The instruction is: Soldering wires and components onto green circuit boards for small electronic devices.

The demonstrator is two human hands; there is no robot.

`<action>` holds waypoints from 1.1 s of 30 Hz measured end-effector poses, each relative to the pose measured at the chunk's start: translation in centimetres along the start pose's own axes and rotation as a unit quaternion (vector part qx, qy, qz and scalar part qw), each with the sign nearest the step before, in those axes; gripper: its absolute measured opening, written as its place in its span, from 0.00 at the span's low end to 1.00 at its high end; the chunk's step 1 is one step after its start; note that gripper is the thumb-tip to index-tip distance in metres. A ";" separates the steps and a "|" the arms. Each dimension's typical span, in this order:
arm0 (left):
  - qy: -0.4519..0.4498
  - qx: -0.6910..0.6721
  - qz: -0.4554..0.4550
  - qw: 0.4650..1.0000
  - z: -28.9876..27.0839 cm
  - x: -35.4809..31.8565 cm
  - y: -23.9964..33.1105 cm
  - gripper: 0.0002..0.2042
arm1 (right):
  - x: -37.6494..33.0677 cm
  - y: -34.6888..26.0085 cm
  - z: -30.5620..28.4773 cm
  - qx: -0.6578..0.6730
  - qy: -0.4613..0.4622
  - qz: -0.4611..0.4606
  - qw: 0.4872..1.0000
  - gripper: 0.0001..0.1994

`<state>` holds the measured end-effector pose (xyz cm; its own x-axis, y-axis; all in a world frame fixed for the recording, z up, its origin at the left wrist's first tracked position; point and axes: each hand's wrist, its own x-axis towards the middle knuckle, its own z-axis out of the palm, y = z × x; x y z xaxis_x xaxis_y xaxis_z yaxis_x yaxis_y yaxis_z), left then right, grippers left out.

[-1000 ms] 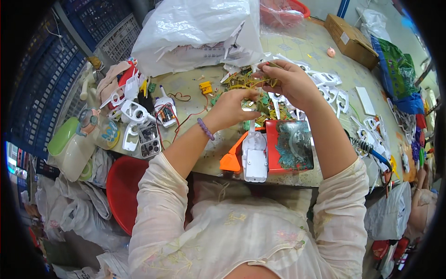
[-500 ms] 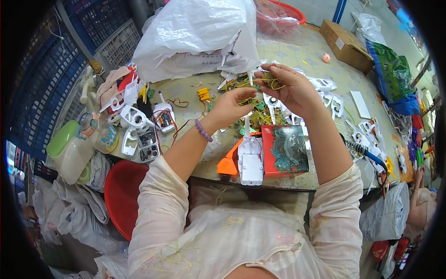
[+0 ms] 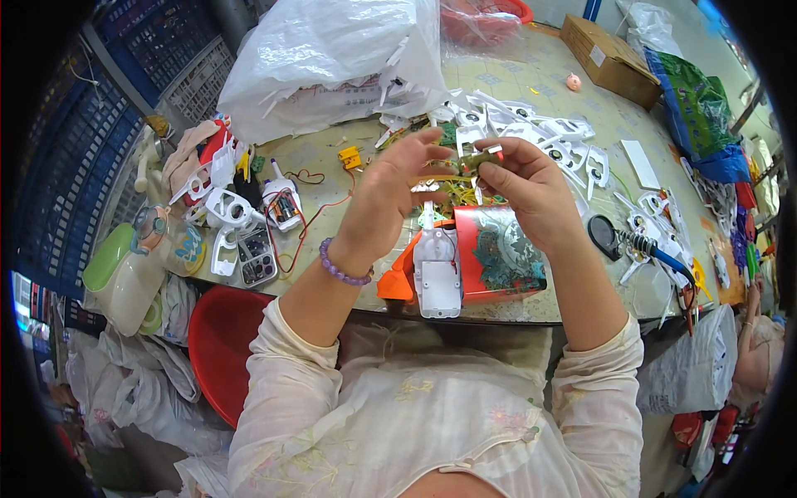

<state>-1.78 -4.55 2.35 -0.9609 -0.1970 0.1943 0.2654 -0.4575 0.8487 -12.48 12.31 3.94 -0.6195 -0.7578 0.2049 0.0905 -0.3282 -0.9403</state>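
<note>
Item: small greenish part with wire leads (image 3: pixel 475 159), held raised above the desk (image 3: pixel 531 75), between both hands at the centre of the view. Left hand (image 3: pixel 390 199): fingers curled, thumb and fingertips closed toward the left end of the part; whether they clamp the part itself or only its yellow wires cannot be told. Right hand (image 3: pixel 531 187): thumb and forefinger pinched on the right end of the part. Relation: the part lies directly between the two grips, its long axis running roughly left to right, tilted slightly upward to the right; the right hand looks the closer and firmer holder. Beneath the hands: a white plastic housing (image 3: pixel 437 274) at the near desk edge, just beside a red tin with a green pattern (image 3: pixel 498 257) and an orange piece (image 3: pixel 397 278). Further white plastic shells (image 3: pixel 540 133) are scattered behind the hands; a large clear plastic bag (image 3: pixel 332 58) sits at the far left. To the left: opened housings with red wiring (image 3: pixel 281 203) and a green-capped bottle (image 3: pixel 124 274). To the right: a soldering iron with a blue handle (image 3: pixel 656 249). Far side: a cardboard box (image 3: pixel 610 58). Surface: pale patterned desk top, cluttered. Room: blue crates (image 3: pixel 158 50) to the left, a red stool (image 3: pixel 220 344) below the desk edge.
</note>
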 end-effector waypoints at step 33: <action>-0.201 0.542 0.219 0.786 0.1 2.7 -1.2 0.09 | -3.6 -1.2 -4.7 -0.080 -0.032 0.064 0.994 0.15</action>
<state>-4.70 -4.45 1.96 -0.8013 0.2601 0.5388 0.5644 0.6275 0.5364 -13.99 18.13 3.07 -0.5594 -0.8238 0.0919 0.0371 -0.1357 -0.9901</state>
